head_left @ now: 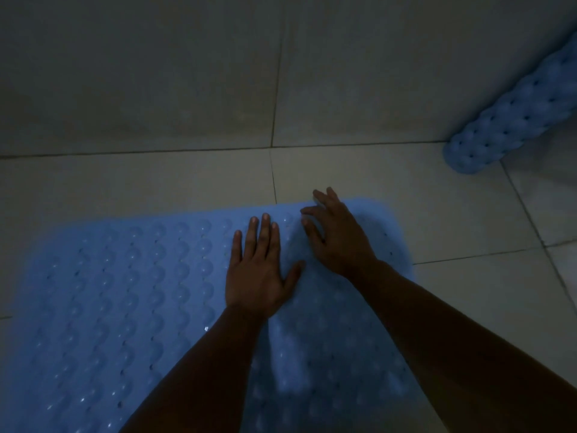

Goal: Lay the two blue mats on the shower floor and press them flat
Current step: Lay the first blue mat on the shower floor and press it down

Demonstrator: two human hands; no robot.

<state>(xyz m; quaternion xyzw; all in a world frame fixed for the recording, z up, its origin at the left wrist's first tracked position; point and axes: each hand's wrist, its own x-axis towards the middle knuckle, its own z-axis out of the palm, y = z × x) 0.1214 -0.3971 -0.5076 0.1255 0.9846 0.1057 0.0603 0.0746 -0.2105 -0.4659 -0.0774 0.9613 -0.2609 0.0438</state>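
A blue bubbled mat (118, 301) lies spread out on the tiled shower floor (156, 182), filling the lower half of the view. My left hand (260, 270) rests flat on it near its far edge, fingers spread. My right hand (337, 235) is beside it at the mat's far right corner, fingers spread and slightly curled, touching the mat. Neither hand holds anything. The second blue mat (512, 114) is rolled up and leans in the corner at the upper right, its lower end on the floor.
A tiled wall (187, 73) rises just beyond the mat's far edge. Bare floor tiles (484, 292) lie to the right of the spread mat, between it and the rolled one. The light is dim.
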